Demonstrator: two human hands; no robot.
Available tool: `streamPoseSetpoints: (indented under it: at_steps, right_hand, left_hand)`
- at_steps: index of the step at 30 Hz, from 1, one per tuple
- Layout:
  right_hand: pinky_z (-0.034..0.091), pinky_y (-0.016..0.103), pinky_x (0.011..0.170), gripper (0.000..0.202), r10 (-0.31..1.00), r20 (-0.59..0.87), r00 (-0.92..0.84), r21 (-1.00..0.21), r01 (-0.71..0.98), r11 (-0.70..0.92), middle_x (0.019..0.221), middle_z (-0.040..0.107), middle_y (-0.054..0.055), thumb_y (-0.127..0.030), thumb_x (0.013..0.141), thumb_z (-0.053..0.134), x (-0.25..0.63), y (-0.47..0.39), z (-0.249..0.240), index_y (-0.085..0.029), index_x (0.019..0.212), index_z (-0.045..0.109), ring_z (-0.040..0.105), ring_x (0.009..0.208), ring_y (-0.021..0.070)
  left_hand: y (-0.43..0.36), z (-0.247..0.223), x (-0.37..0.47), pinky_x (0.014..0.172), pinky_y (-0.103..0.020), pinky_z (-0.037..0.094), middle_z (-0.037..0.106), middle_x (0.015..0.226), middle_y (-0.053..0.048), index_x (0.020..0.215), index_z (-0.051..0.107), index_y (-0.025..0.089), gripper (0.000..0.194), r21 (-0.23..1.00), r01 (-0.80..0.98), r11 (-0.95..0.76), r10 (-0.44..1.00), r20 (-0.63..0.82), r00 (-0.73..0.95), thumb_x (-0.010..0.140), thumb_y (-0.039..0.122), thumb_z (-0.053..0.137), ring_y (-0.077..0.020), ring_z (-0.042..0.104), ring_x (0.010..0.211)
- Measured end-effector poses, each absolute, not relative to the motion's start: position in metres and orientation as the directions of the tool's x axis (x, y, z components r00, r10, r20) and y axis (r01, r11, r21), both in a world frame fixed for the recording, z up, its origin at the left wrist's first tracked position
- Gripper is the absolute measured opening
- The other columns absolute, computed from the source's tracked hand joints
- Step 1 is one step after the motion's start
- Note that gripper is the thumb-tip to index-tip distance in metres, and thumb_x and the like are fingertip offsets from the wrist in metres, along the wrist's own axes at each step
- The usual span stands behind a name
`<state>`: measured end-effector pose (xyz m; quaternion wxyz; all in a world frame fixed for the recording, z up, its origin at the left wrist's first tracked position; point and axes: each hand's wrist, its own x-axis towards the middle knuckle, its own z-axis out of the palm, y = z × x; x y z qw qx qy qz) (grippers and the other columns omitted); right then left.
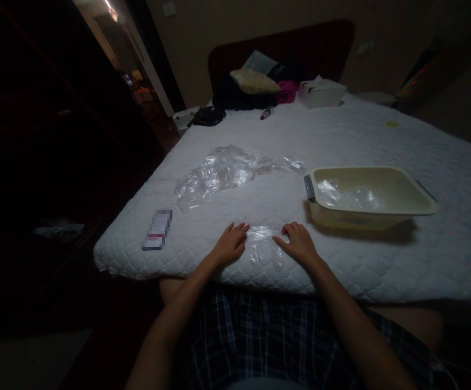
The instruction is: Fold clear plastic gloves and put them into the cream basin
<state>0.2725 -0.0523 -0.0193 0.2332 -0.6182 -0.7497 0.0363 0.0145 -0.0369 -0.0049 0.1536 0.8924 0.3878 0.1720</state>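
Clear plastic film (262, 233) lay on the bed (198, 246) between my left grip (231, 244) and right grip (299, 244); fingertips at its edges; too dim to tell whether either grip was pinching; light, even pressure both sides suited thin film, wrists low.

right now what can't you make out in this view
All in the head view:
Flat rectangular item: face hidden by pixelation.
Plastic inside the basin: lower part hidden by the near wall.
Left hand and right hand: too dim to tell whether they pinch or just touch the clear film.
Dark pile: lost in shadow.
Yellow spot: too small to identify.
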Motion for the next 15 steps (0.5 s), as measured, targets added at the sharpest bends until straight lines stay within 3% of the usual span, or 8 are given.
streamPoseSetpoints:
  at_steps: [5, 10, 12, 15]
  right_hand:
    - [0.034, 0.031, 0.072, 0.03, 0.944, 0.303, -0.131, -0.338, 0.911, 0.235, 0.081, 0.053, 0.006, -0.05, 0.076, 0.052, 0.273, -0.053, -0.02, -0.02, 0.077, 0.052, 0.046, 0.078, 0.0205]
    - [0.035, 0.032, 0.073, 0.03, 0.937, 0.328, -0.116, -0.356, 0.904, 0.237, 0.082, 0.054, 0.006, -0.05, 0.077, 0.051, 0.273, -0.054, -0.022, -0.02, 0.078, 0.052, 0.047, 0.079, 0.0207]
    - [0.035, 0.032, 0.073, 0.03, 0.934, 0.336, -0.122, -0.362, 0.899, 0.248, 0.082, 0.054, 0.006, -0.05, 0.077, 0.052, 0.273, -0.054, -0.023, -0.02, 0.078, 0.052, 0.047, 0.079, 0.0207]
    - [0.035, 0.032, 0.072, 0.029, 0.931, 0.343, -0.121, -0.367, 0.896, 0.252, 0.082, 0.054, 0.005, -0.049, 0.077, 0.052, 0.274, -0.054, -0.023, -0.02, 0.077, 0.052, 0.048, 0.079, 0.0205]
  left_hand:
    - [-0.032, -0.011, 0.016, 0.108, -0.044, 0.016, 0.052, 0.127, -0.006, 0.1, 0.059, 0.02, 0.023, 0.591, 0.587, -0.554, 0.811, 0.223, 0.541, 0.083, 0.024, 0.044, -0.0192, 0.037, 0.124]
    - [-0.029, -0.012, 0.019, 0.092, -0.035, 0.04, 0.059, 0.113, -0.008, 0.086, 0.061, 0.019, 0.021, 0.866, 0.403, -0.296, 0.955, 0.256, 0.151, 0.084, 0.032, 0.044, -0.0179, 0.054, 0.104]
    - [-0.034, -0.008, 0.022, 0.086, -0.032, 0.043, 0.06, 0.105, -0.007, 0.079, 0.06, 0.018, 0.02, 0.876, 0.386, -0.29, 0.954, 0.296, 0.044, 0.083, 0.033, 0.047, -0.0174, 0.056, 0.098]
    - [-0.042, -0.002, 0.027, 0.086, -0.032, 0.043, 0.061, 0.092, -0.006, 0.08, 0.06, 0.018, 0.017, 0.803, 0.464, -0.373, 0.923, 0.37, 0.103, 0.082, 0.03, 0.048, -0.0167, 0.056, 0.092]
